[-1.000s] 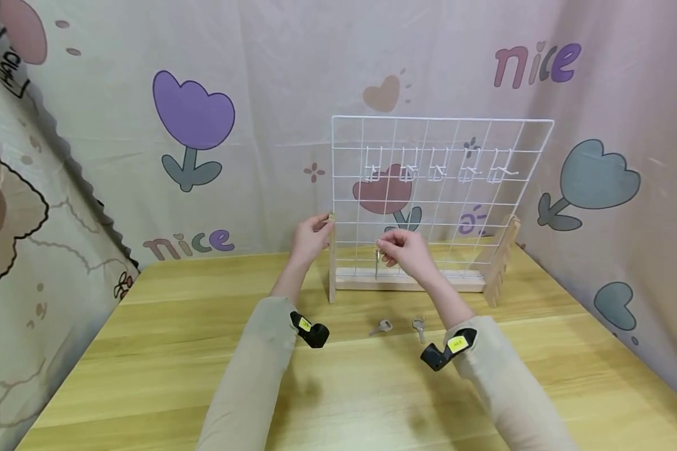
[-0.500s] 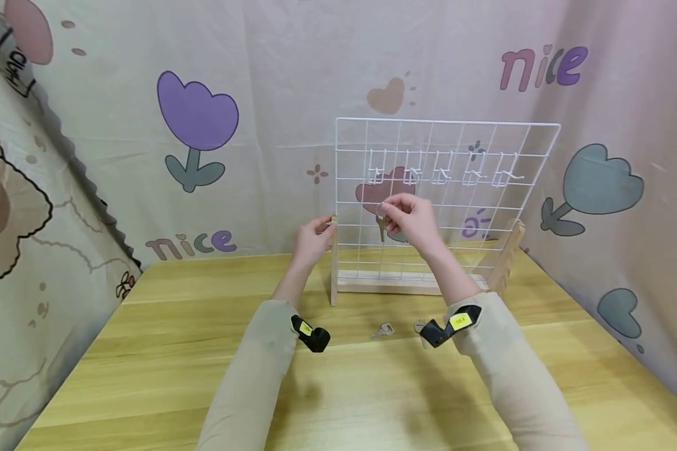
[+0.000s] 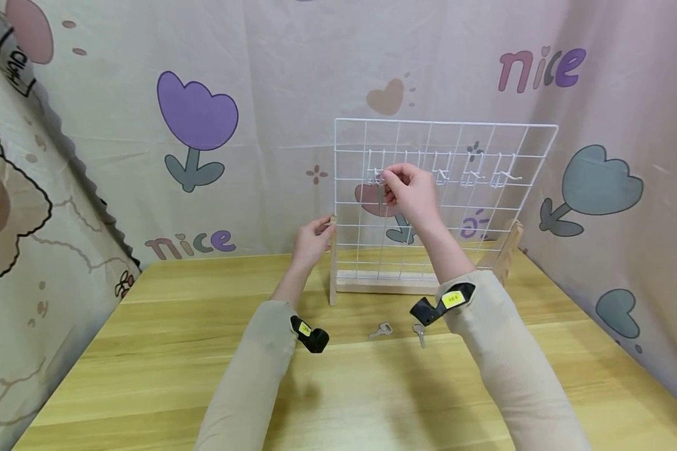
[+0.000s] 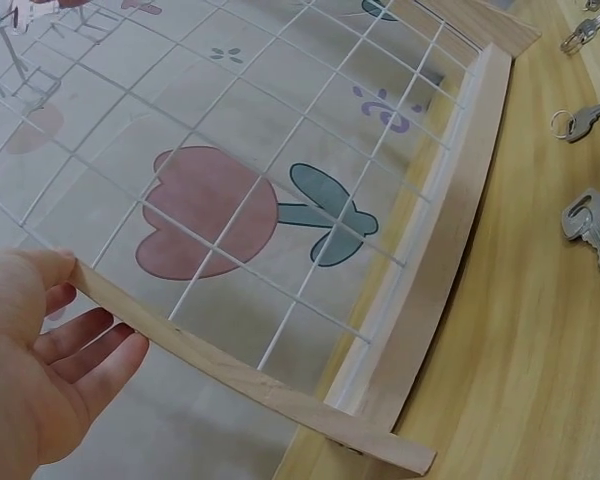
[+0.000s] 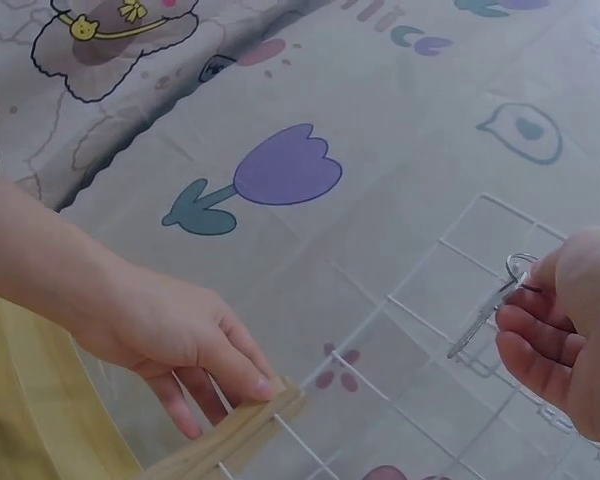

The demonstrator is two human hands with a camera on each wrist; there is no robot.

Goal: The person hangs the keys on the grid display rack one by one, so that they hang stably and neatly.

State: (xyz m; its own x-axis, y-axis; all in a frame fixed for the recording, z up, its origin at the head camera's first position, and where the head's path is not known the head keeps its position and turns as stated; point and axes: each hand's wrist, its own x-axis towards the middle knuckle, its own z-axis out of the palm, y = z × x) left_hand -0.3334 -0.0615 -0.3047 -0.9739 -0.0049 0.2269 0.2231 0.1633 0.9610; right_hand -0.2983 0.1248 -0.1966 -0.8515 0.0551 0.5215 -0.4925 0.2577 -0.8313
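A white wire grid rack (image 3: 367, 250) stands upright in a wooden base on the table. My left hand (image 3: 311, 241) holds the top of its left wooden post (image 4: 240, 375), thumb on one side and fingers on the other. By its ring, my right hand (image 3: 413, 191) pinches a key (image 5: 480, 325), which dangles in front of the grid. That hand is level with the leftmost white hook (image 3: 371, 164); whether the ring touches the hook cannot be made out. The second hook is mostly hidden behind the right hand.
More hooks (image 3: 471, 178) hang in a row to the right on the grid. Two keys (image 3: 381, 330) lie on the table (image 3: 203, 351) before the rack; the left wrist view shows several, including a nearest key (image 4: 588, 230). A printed curtain (image 3: 282, 94) hangs behind.
My right hand has risen from low on the grid to the height of the hooks, carrying the key by its ring. My left hand has stayed on the post.
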